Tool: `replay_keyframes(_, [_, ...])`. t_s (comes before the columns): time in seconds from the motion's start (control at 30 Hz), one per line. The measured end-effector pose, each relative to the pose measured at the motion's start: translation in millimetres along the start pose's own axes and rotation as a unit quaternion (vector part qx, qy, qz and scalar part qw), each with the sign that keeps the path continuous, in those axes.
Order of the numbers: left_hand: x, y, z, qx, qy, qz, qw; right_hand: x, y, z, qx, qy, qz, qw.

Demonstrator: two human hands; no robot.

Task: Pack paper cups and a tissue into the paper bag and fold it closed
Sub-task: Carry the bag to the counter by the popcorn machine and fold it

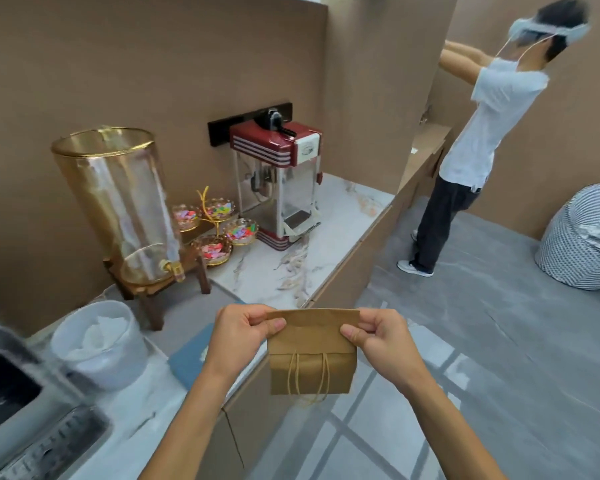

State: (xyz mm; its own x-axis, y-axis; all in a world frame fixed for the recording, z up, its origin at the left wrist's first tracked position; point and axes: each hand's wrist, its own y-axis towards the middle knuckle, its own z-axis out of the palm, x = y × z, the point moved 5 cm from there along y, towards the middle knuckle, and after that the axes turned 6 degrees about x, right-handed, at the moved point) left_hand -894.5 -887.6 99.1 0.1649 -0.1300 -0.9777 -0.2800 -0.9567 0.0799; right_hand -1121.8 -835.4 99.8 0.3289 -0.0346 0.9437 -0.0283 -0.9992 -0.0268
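Observation:
A small brown paper bag (312,368) hangs in the air in front of me, just off the counter's edge. Its top is folded over toward me, and two twine handles dangle down its front. My left hand (238,337) pinches the folded flap at its left corner. On the other side, my right hand (381,337) pinches the right corner. A white container (101,344) with crumpled tissue in it stands on the counter to the left. No paper cups are visible; the bag's inside is hidden.
On the marble counter (284,268) stand a glass drink dispenser (122,202) on a wooden stand, gold bowls of coloured sweets (219,226) and a red popcorn machine (278,181). A sink (11,403) sits at far left. Another person (478,140) stands at right near a striped beanbag (582,237).

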Motion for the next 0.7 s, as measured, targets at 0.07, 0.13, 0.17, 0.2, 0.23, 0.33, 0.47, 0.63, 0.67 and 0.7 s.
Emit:
replay_keyframes(0.07, [-3.1,19.6,19.5,0.004,-0.009,-0.001,1.0,-5.9,12.9,-21.3,-0.006,-0.001,-0.005,1.0])
replay_keyframes(0.13, [-4.6,39.8,38.8,0.022,-0.024,-0.001,0.999,-13.4,27.5,-41.8,-0.019,-0.002,-0.012,1.0])
replay_keyframes(0.17, [-4.6,50.0,47.0,0.032,-0.031,0.0,0.999,-17.7,36.0,-51.9,-0.024,-0.002,-0.017,1.0])
replay_keyframes(0.2, [-3.8,60.5,54.6,0.041,-0.037,0.002,0.998,-22.2,45.4,-61.2,-0.027,0.002,-0.022,0.999])
replay_keyframes(0.23, [-2.6,71.4,61.9,0.049,-0.043,0.004,0.998,-27.4,55.7,-71.0,-0.029,0.008,-0.024,0.999])
replay_keyframes(0.33, [4.8,107.2,81.9,0.078,-0.057,0.009,0.995,-41.1,90.4,-97.6,-0.033,0.03,-0.02,0.999])
replay_keyframes(0.47, [17.6,171.0,109.1,0.116,-0.046,-0.008,0.992,-60.8,142.0,-130.5,-0.036,0.037,-0.009,0.999])
replay_keyframes(0.63, [21.8,268.8,144.1,0.111,-0.037,-0.026,0.993,-73.9,217.5,-184.9,-0.052,0.001,-0.005,0.999])
replay_keyframes(0.67, [20.0,288.7,151.1,0.112,-0.035,-0.025,0.993,-76.6,233.3,-196.4,-0.049,0.006,0.0,0.999])
replay_keyframes(0.7, [16.9,307.9,158.2,0.114,-0.034,-0.016,0.993,-78.6,248.1,-207.4,-0.045,0.012,0.008,0.999])
